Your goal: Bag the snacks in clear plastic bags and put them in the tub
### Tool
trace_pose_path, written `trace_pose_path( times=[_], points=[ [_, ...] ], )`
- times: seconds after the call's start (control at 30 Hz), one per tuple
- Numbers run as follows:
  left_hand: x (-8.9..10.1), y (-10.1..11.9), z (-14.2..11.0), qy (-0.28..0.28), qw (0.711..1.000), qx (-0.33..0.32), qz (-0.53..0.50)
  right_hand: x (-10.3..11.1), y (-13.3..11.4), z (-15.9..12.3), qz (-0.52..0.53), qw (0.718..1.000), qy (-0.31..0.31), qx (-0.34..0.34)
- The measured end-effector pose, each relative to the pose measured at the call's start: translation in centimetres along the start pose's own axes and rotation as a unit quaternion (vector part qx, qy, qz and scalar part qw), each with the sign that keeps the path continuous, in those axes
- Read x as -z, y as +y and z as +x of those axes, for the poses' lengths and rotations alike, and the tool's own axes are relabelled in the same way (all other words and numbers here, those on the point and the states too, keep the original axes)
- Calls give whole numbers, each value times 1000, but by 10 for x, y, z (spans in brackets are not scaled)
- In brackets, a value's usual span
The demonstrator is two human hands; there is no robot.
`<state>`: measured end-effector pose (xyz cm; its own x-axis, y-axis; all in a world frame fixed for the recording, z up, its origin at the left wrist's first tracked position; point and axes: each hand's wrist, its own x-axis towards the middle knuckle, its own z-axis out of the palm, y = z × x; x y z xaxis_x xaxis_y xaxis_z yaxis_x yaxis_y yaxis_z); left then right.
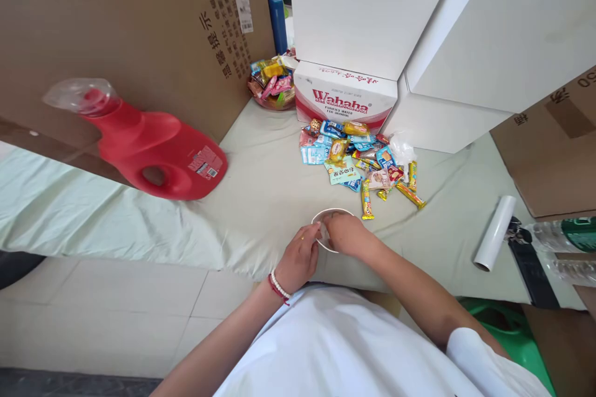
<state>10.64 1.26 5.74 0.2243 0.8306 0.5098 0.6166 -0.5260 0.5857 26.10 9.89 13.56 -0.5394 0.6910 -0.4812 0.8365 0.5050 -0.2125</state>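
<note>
At the near edge of the cloth-covered table stands a white round cup or bowl point(331, 211). My left hand point(298, 254) grips its left rim, fingers closed on it, with a beaded bracelet and a red cord at the wrist. From the right, my right hand point(348, 236) reaches down into the cup; its fingers are hidden inside, and whatever they touch there cannot be made out. Just beyond lies a loose pile of wrapped snacks point(341, 170), with yellow stick packs point(367, 200) toward its near side.
Behind the snacks stands a Wahaha water carton point(344, 99) beside white boxes point(372, 12). A bowl of candies point(274, 99) sits back left. A red detergent bottle point(177, 136) leans by a brown carton point(139, 25). At right are a white roll point(494, 232) and plastic bottles point(575, 234).
</note>
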Motion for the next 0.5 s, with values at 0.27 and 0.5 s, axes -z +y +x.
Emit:
trace_pose_path(
  times=[0.27,0.5],
  points=[
    [1,-4,11,15,999,-24,-36,-15,44,-53,239,895,377,-4],
    [-2,3,23,-55,993,-102,-22,59,173,-13,229,697,641,-228]
  ],
)
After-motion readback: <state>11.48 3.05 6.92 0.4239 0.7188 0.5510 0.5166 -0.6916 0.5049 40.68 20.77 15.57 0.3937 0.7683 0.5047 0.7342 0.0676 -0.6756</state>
